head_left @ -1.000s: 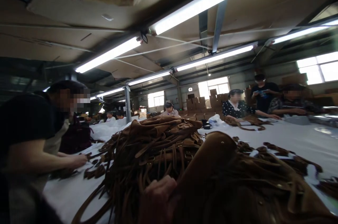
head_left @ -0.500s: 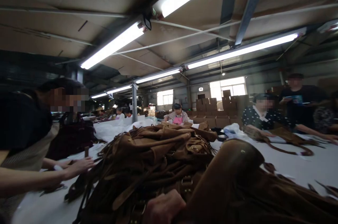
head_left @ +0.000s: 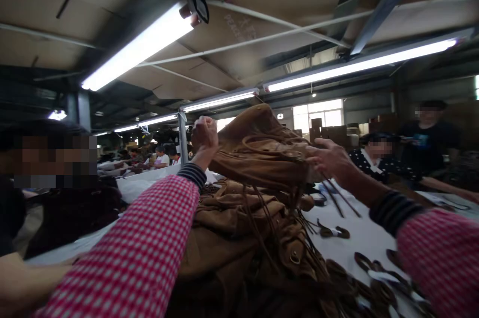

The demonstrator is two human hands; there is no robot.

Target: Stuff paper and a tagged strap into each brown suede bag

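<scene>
Above the pile I hold up a brown leather bag, with thin cords dangling from it. My left hand is closed in a fist at the bag's left edge. My right hand grips its right side; that hand is a little blurred and some fingertips are hidden by the leather. Beneath lies a heap of similar brown leather bags, with straps, cords and metal rings showing.
Bundled brown straps lie on the white table to the right. A co-worker leans in close on the left. Another person in a dotted top sits across on the right, with someone in black standing behind.
A bag has been raised off the heap and is now between both my hands at head height. Earlier just one hand showed, low on the heap. The view has shifted slightly.
</scene>
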